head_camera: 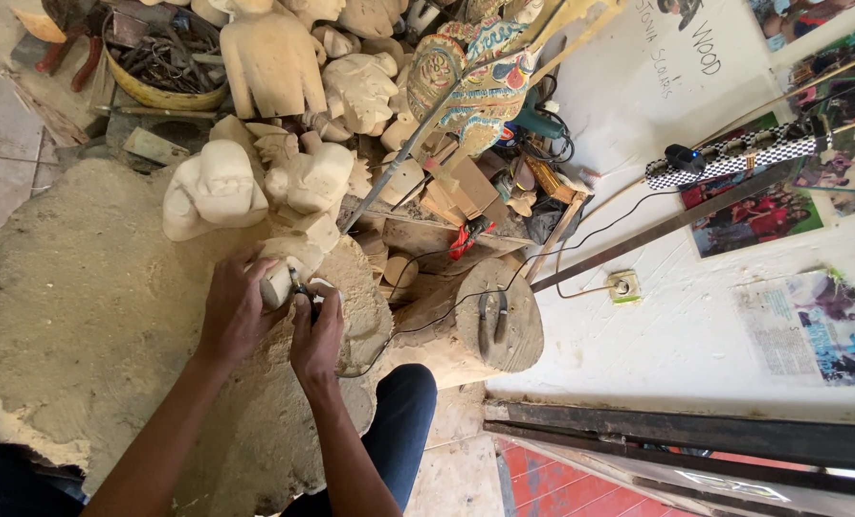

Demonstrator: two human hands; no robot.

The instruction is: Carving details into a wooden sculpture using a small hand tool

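Across the left half, a broad, rough wooden slab (83,316) coated in sawdust, serving as work surface. At two o'clock, a white wall (657,316) hung with posters, a chequered power strip (733,158) and a small socket (623,285). At twelve o'clock, a heap of pale unpainted wooden carvings (284,67), busts and torsos among them, with a painted, many-coloured carved figure (475,81) just to their right. At eleven o'clock, a yellow bowl (164,96) filled with dark metal tools. At four o'clock from the hands, a stump-like log (489,330) with a dark curved iron piece lying on its top face. At centre, a small pale wooden carving (279,278) resting on the slab, just below the larger unfinished figures. Left hand (236,311) wrapped over that carving from seven o'clock, fingers curled round its near side, steadying it. Right hand (317,335) at five o'clock of the carving, closed around a small dark tool (301,287) held upright, tip touching the carving's right edge. Hands nearly touching each other, the carving at their twelve o'clock, partly hidden under the left fingers. Thin black cord (504,278) trailing from near the right hand toward three o'clock, over the log and up the wall to the power strip. Exact kind of tool too small to tell.
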